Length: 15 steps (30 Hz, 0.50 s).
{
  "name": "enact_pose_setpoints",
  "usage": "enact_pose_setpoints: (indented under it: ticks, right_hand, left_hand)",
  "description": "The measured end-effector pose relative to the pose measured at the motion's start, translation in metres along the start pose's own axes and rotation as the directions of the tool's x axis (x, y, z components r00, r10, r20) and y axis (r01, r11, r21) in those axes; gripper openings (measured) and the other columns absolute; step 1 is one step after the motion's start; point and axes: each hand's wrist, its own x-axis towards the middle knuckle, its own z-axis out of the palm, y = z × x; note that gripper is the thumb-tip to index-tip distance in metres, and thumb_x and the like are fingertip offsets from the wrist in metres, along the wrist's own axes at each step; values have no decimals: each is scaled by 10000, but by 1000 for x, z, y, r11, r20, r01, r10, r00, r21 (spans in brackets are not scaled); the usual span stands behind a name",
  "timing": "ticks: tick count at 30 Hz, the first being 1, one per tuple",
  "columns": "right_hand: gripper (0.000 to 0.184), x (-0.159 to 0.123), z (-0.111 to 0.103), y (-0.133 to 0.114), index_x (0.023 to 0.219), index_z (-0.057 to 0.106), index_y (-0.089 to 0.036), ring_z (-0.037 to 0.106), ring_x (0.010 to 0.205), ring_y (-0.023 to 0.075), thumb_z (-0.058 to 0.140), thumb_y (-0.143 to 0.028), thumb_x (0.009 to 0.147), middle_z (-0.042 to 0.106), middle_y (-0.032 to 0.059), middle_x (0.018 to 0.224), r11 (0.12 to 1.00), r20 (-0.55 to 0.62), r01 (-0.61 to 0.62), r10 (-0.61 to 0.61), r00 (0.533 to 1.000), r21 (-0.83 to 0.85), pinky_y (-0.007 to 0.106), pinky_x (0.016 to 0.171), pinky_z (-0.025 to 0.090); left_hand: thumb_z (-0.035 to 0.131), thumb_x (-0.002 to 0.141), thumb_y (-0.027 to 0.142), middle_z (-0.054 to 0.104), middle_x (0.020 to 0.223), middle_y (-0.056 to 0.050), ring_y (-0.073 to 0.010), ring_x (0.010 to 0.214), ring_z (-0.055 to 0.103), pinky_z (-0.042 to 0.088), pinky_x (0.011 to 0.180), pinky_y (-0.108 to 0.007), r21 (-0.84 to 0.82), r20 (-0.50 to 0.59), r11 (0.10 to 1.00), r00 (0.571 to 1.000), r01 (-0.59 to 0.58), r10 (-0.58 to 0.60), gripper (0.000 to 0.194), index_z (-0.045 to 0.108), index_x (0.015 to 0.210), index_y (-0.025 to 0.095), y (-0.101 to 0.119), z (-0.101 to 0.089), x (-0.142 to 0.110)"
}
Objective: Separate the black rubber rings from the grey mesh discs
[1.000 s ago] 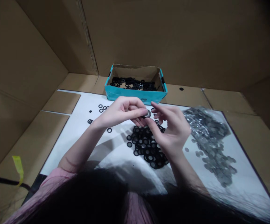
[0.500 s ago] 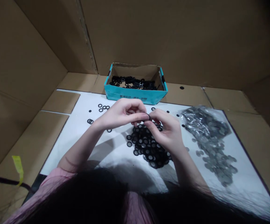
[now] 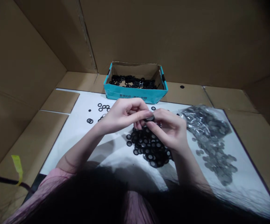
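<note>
Between my hands, above the table, is a black ring with a grey disc in it (image 3: 150, 117), its face tilted toward me. My left hand (image 3: 131, 113) pinches its left side between thumb and fingers. On the ring's right side, the thumb and forefinger of my right hand (image 3: 168, 126) close in at the edge. Below them lies a heap of black rings with pale grey centres (image 3: 148, 152), partly covered by my right hand. Several loose black rings (image 3: 89, 121) lie to the left of my left hand.
Behind my hands stands an open blue cardboard box (image 3: 130, 93) holding many black rings. At right a clear plastic bag (image 3: 207, 119) of grey discs lies with loose grey discs (image 3: 221, 165) spilling toward me. Cardboard walls (image 3: 172, 37) surround the white tabletop (image 3: 79, 140).
The ring in my fingers has turned so that its grey face shows. My right hand has shifted slightly to the right and its fingers have moved along the edge.
</note>
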Motion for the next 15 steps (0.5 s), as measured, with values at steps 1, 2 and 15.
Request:
enact_pose_setpoints:
  ticks: [1,2,15]
  right_hand:
    - [141,0,-1,0,714,575,-202,556,636,129,632,-147,831,582,-14,637,1000,7,12,-12,1000,20,291,605,443]
    - [126,0,-2,1,730,587,-204,566,643,132,635,-139,827,592,-13,644,999,11,24,-25,1000,37,296,615,451]
    - [120,-3,-8,-4,772,625,-218,593,648,146,650,-103,799,629,-5,673,997,42,63,-65,997,54,321,644,481]
  left_hand:
    - [667,864,286,603,616,27,-50,521,614,492,488,-114,-11,3,1000,1000,-5,5,216,586,778,105,1,1,0]
    - [679,856,289,602,613,30,-46,516,609,485,479,-108,-24,11,1000,1000,-6,7,221,584,778,104,2,1,0]
    - [726,815,231,605,617,34,-37,516,605,490,475,-88,-59,78,998,997,35,-30,202,573,770,107,8,2,-5]
